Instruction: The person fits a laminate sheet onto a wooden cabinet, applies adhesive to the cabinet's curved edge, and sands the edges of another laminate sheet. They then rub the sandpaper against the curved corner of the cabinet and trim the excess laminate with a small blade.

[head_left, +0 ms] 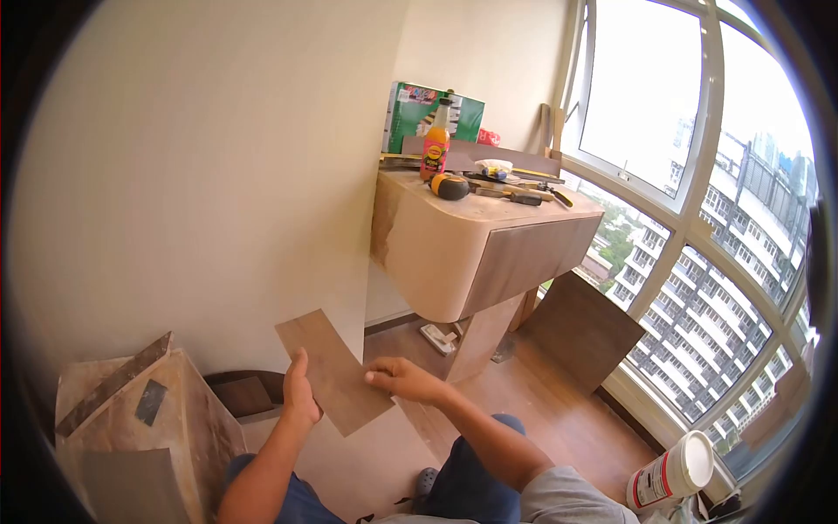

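Note:
A flat brown laminate strip is held up in front of me, tilted from upper left to lower right. My left hand grips its left edge with the thumb on the face. My right hand pinches its right edge with the fingertips. Behind the strip stands a curved wooden cabinet fixed to the cream wall, its right face covered in darker laminate.
On the cabinet top lie a yellow tape measure, an orange bottle, hand tools and a green box. A dark board leans by the window. A white tub lies lower right. Wood scraps stand lower left.

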Tool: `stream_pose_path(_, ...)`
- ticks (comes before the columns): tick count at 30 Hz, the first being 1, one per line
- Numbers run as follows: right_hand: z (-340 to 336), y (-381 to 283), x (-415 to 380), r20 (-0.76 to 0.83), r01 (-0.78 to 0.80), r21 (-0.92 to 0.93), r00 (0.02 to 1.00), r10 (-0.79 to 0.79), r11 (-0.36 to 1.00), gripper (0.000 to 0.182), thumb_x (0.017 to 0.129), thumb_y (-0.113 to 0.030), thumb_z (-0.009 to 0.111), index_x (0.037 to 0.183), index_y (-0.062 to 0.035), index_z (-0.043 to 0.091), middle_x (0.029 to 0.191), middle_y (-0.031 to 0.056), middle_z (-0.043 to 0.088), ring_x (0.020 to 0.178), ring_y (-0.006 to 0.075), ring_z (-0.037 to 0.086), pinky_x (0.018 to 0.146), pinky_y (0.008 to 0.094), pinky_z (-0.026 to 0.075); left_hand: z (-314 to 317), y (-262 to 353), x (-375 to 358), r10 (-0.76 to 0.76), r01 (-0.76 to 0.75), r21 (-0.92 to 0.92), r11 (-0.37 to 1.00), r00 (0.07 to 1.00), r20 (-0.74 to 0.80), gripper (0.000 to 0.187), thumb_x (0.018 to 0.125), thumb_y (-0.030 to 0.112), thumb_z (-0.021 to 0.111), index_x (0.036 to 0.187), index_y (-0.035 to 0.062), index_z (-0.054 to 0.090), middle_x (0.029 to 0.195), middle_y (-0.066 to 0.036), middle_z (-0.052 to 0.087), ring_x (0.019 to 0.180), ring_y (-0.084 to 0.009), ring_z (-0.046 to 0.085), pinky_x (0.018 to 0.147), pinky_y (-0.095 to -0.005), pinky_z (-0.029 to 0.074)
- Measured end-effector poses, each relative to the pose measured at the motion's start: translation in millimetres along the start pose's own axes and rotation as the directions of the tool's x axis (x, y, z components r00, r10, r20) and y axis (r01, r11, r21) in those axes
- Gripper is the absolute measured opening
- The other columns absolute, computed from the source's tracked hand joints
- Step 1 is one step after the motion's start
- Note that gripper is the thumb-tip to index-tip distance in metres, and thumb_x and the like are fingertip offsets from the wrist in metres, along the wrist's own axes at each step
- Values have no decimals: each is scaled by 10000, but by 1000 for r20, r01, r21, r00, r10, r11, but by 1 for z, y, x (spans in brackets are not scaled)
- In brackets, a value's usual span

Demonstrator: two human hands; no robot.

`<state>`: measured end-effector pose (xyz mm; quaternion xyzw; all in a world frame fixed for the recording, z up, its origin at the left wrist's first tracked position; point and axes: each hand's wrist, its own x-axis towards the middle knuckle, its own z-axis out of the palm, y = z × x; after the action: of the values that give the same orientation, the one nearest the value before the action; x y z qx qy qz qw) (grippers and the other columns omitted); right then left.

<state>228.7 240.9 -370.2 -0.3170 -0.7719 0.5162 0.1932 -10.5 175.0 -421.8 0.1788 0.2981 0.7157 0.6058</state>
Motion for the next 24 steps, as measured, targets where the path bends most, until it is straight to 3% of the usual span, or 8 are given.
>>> stream_pose_path(4, 8, 4, -1, 4, -4, -9, 1000, 4, 1000, 333, 1077, -320, 653, 1193, -12, 702, 977, 25, 680, 878, 111, 605, 745, 311, 516, 6, 2, -1, 22, -22, -32, 999, 1000, -11, 702, 1099, 576, 498, 1537, 28, 467, 1488, -157, 590, 1339, -333, 597, 1124, -510, 494)
stream_pose_path(7, 6, 0, -3, 15, 47, -96, 999, -45, 994, 358, 1080, -349, 648, 1165, -6, 709, 916, 40, 676, 839, 119, 610, 734, 314, 515, 18, 5, -11, 27, -28, -54, 998, 1000, -15, 700, 1101, 573, 495, 1535, 25, 470, 1488, -163, 592, 1333, -340, 602, 1126, -508, 492)
stream_pose_path(11, 10, -4, -5, -48, 33, -101, 998, -38, 994, 405, 1096, -388, 615, 1131, 4, 711, 863, 52, 659, 798, 128, 607, 717, 324, 514, -8, 1, 3, 54, -55, 14, 998, 998, 34, 697, 1101, 572, 498, 1533, 26, 477, 1478, -160, 603, 1326, -346, 607, 1121, -505, 494)
stream_pose_path(13, 6, -1, -5, -41, 23, -54, 999, -25, 998, 446, 1111, -421, 581, 1134, 6, 709, 852, 56, 652, 797, 146, 628, 721, 339, 527, -21, -1, 13, 30, -29, -42, 999, 999, 30, 685, 1099, 565, 507, 1518, 24, 495, 1465, -155, 616, 1315, -346, 613, 1117, -502, 496)
stream_pose_path(22, 1, -8, -25, -47, 9, -65, 999, -12, 998, 416, 1113, -375, 561, 1183, 9, 705, 956, 77, 690, 840, 169, 692, 764, 350, 553, -16, 9, 9, 34, -49, -94, 994, 987, -154, 638, 1097, 566, 511, 1506, 78, 525, 1466, -125, 623, 1321, -337, 607, 1124, -529, 487)
stream_pose_path(24, -2, -12, -31, -39, 20, -94, 999, -24, 995, 393, 1102, -352, 577, 1197, 7, 708, 977, 101, 709, 859, 190, 698, 776, 361, 554, -24, 9, 15, 27, -37, -97, 995, 995, -96, 633, 1100, 566, 501, 1508, 83, 526, 1468, -124, 623, 1325, -342, 605, 1126, -538, 486)
